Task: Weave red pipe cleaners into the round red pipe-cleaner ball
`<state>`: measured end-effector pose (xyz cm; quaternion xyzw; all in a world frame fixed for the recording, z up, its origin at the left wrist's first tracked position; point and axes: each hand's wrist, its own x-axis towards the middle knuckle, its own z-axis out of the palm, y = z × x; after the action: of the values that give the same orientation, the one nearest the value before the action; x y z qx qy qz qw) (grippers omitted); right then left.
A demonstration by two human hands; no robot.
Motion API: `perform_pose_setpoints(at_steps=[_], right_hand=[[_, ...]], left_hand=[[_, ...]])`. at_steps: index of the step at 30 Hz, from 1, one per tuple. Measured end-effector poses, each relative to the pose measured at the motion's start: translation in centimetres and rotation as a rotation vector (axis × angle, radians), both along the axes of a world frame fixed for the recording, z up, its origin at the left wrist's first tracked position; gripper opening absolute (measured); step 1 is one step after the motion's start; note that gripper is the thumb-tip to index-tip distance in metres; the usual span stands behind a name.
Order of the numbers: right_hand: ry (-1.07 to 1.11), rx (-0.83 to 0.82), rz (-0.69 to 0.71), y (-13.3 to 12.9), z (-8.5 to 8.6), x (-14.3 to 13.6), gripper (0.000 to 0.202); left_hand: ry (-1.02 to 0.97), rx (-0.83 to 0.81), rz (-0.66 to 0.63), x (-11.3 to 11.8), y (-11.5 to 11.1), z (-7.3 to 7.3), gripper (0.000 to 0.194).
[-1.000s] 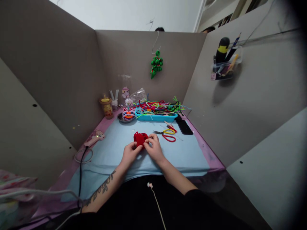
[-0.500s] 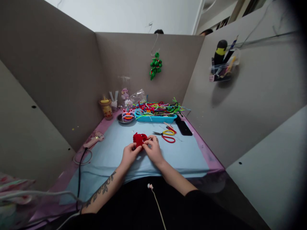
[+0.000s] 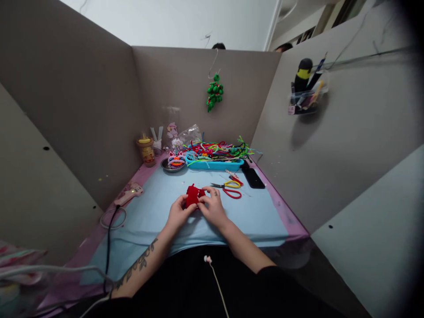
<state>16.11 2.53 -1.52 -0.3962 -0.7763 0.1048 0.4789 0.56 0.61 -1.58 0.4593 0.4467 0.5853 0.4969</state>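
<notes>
A small red fuzzy piece is held between my two hands above the blue cloth. My left hand pinches its left and lower side with thumb and fingers. On the right side, my right hand grips it, fingers bent over its edge; a ring-like mark shows on one finger. Small pale spots show on the red piece near my right fingertips. Just right of my hands lie scissors with one yellow and one red handle, blades apart.
Behind stands a blue tray heaped with coloured stems, beside a metal bowl. A black phone lies right. At left are a pink glue gun with its cable and a cup. Grey partitions enclose the desk.
The red piece has turned slightly between my hands and its right part looks more closed. My fingers have shifted a little around it, and the view has moved very slightly.
</notes>
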Motion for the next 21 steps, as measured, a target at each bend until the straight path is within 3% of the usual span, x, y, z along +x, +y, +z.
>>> perform_pose_setpoints(at_steps=[4, 11, 21], right_hand=[[0.002, 0.021, 0.013, -0.16, 0.18, 0.04, 0.013], [0.018, 0.007, 0.080, 0.03, 0.15, 0.03, 0.014], [0.110, -0.074, 0.077, 0.18, -0.63, -0.18, 0.011]], left_hand=[[0.021, 0.021, 0.067, 0.07, -0.34, 0.31, 0.033], [0.038, -0.009, 0.067, -0.30, -0.62, 0.85, 0.031], [0.141, 0.077, 0.080, -0.13, -0.49, 0.15, 0.023]])
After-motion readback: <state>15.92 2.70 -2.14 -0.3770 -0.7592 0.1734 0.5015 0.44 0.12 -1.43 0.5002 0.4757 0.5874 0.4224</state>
